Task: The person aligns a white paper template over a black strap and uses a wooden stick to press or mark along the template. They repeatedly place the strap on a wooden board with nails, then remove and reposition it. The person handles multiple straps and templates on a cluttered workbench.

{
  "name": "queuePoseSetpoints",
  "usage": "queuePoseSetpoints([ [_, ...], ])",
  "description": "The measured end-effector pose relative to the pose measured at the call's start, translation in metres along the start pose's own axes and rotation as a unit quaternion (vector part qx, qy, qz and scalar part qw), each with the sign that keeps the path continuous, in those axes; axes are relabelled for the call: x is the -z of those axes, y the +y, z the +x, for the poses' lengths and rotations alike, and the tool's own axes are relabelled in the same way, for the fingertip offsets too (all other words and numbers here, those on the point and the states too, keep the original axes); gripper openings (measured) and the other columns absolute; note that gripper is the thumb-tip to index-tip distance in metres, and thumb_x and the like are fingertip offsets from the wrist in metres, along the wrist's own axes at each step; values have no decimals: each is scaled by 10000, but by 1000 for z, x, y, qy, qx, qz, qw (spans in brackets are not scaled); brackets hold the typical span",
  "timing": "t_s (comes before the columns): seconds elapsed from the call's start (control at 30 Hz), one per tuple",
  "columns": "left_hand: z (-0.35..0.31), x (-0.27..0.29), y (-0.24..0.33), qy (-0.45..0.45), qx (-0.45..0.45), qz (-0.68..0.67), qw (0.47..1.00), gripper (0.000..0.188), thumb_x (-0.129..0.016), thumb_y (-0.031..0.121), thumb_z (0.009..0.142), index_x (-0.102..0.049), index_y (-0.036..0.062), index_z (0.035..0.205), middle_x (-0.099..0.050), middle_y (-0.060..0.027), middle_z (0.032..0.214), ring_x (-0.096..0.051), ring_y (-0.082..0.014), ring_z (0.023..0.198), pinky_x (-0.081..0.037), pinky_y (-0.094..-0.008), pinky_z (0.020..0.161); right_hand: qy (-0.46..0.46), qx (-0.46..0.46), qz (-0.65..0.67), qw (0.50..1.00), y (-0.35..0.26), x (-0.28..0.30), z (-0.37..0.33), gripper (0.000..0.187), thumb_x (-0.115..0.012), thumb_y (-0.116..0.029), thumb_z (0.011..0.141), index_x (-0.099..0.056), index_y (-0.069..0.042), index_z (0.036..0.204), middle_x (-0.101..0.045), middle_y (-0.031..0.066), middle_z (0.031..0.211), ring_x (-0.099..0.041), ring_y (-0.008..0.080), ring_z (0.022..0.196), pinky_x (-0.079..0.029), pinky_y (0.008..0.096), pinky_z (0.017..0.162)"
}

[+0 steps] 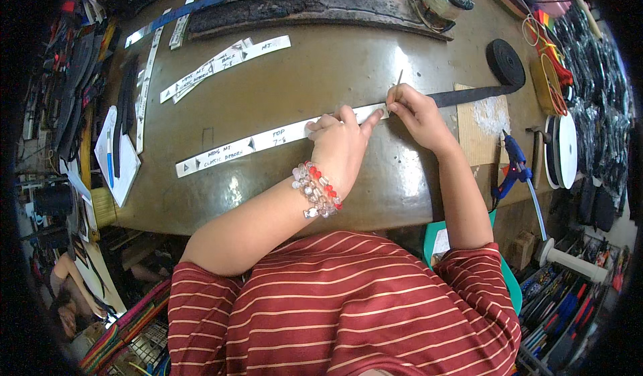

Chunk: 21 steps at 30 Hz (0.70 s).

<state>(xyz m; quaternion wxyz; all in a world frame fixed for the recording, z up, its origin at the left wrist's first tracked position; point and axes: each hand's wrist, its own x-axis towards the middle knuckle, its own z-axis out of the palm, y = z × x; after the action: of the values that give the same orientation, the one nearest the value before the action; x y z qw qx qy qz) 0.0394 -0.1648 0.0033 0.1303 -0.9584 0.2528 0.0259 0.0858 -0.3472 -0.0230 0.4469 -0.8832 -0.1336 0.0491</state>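
Note:
A long white template strip (pixel 221 154) with handwriting and small dark triangles lies slantwise on the table. My left hand (pixel 338 141) presses down on its right part, fingers spread and thumb and index stretched out. Beaded bracelets circle that wrist. At the strip's right end my right hand (pixel 420 116) is closed in a pinch on a thin, pointed, pencil-like stick (pixel 400 77), whose upper end sticks up. A black strap (pixel 462 96) runs from beside my right hand to a black roll (pixel 505 62). Whether the strap continues under the template is hidden.
More white template strips (pixel 228 66) lie at the back left. A dark, worn board (pixel 321 18) spans the back. To the right are a wooden board (pixel 472 141) with whitish residue, a blue glue gun (pixel 514 162) and a white reel (pixel 567 149). The brown table (pixel 221 202) ends before my body.

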Motion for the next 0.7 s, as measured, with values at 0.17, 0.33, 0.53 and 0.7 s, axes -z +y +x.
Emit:
queuePoseSetpoints([
  [0.17,1,-1,-2,7,-17,14,1000,680,-549,73,833,-338,357,1414,-503,-115,892,-593,-246,684,-518,-325,593,68,147,-32,986,2,0,4,58,-548,-5,864,-499,7,892,-564,108,807,-553,227,726,-454,305,683],
  [0.33,-2,-1,0,11,-11,23,1000,681,-553,82,829,-337,354,1415,-504,-116,889,-592,-244,670,-509,-321,576,44,-53,66,995,-1,2,-1,57,-542,1,865,-488,2,885,-559,139,807,-559,283,740,-452,325,695],
  [0.53,0,-3,-1,19,-13,11,1000,661,-553,98,829,-353,355,1404,-503,-122,891,-590,-247,652,-514,-332,566,4,117,-27,993,-1,4,-2,40,-537,6,868,-509,-10,892,-550,66,816,-511,149,739,-432,273,691],
  [0.7,0,-10,0,20,-14,-15,1000,592,-527,94,842,-394,318,1374,-505,-123,887,-604,-259,708,-524,-335,564,-8,62,-13,998,0,1,-4,46,-550,-5,867,-513,-11,892,-557,61,833,-523,147,759,-433,270,707],
])
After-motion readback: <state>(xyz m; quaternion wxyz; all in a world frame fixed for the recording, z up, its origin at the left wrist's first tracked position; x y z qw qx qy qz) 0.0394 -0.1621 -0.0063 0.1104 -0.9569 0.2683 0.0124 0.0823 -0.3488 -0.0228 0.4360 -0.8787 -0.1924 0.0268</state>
